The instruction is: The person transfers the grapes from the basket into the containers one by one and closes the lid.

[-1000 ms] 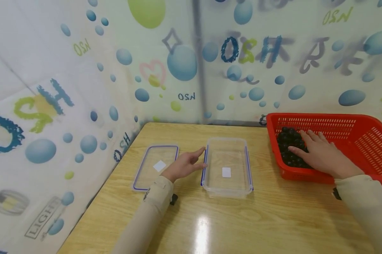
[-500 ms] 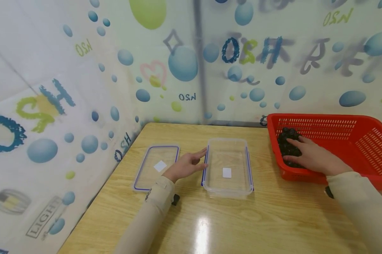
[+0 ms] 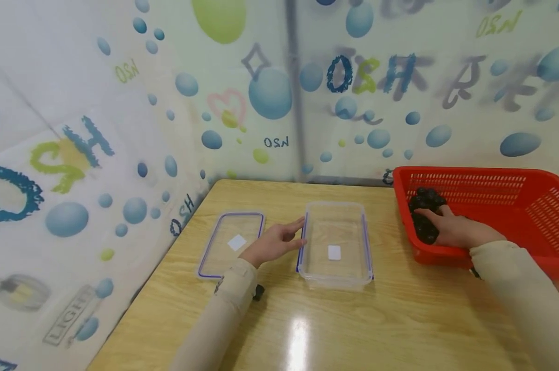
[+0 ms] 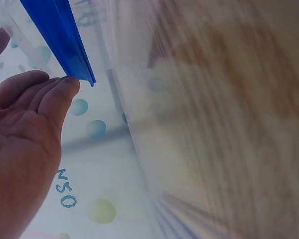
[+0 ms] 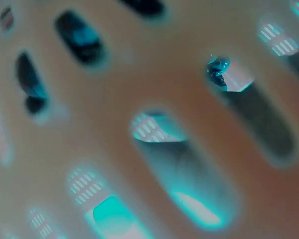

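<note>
In the head view my right hand is down in the red basket, its thumb and fingers around part of a bunch of black grapes. Some fingertips are hidden among the grapes. My left hand is at the left side of a clear plastic food container, fingers extended. In the left wrist view, fingertips of the left hand touch the container's blue side clip. The right wrist view shows mostly the basket's slotted wall close up, with dark grapes glimpsed through the slots.
Left of the container lies its clear lid with a blue seal and a white label, partly behind the left hand. All stand on a wooden table. A patterned curtain borders the table at the back and left.
My right hand has moved left and down into the grapes, from lying spread over them to gripping around them. The left hand has stayed at the container's side.
</note>
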Motion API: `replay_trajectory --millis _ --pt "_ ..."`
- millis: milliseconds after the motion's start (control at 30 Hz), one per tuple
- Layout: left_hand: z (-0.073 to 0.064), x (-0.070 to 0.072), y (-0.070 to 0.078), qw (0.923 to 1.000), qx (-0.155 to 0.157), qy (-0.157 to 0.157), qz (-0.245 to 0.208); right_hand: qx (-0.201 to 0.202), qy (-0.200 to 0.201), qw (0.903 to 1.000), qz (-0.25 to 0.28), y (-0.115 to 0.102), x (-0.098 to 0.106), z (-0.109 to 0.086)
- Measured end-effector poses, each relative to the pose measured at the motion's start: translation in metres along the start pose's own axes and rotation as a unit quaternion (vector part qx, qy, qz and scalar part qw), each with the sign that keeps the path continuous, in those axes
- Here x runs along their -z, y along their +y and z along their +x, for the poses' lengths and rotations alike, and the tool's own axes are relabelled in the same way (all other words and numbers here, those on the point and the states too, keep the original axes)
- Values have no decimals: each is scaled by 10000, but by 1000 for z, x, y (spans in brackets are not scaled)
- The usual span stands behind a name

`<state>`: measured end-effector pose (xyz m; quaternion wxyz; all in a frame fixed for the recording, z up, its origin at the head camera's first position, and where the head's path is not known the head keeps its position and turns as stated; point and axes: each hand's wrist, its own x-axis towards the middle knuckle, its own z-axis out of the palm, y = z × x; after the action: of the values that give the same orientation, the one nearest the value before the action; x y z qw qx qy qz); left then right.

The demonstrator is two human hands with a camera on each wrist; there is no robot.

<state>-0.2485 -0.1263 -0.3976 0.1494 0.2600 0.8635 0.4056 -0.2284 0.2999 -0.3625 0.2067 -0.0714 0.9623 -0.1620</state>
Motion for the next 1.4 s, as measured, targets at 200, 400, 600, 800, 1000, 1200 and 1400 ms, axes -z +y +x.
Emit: replay_trajectory --millis 200,400,600,800,1000,1200,1400 --pt "-5 -2 -1 9999 132 -42 68 -140 -126 9996 202 -1 -9 -3" --pt "-6 -2 2 9999 131 10 54 -137 106 9991 388 1 -7 -3" --pt "-5 -1 5 9996 169 -86 184 -305 121 9980 541 7 -3 -2" --pt "-3 0 7 9993 186 -103 321 -139 447 9974 546 11 0 -3" --pt "-2 2 6 9992 169 -89 341 90 1122 9932 310 3 19 -15" --pt "-2 2 5 9993 147 -49 326 390 1762 9832 281 -27 44 -29" --pt "-4 1 6 9994 115 -77 310 608 1892 9793 395 -65 50 -36"
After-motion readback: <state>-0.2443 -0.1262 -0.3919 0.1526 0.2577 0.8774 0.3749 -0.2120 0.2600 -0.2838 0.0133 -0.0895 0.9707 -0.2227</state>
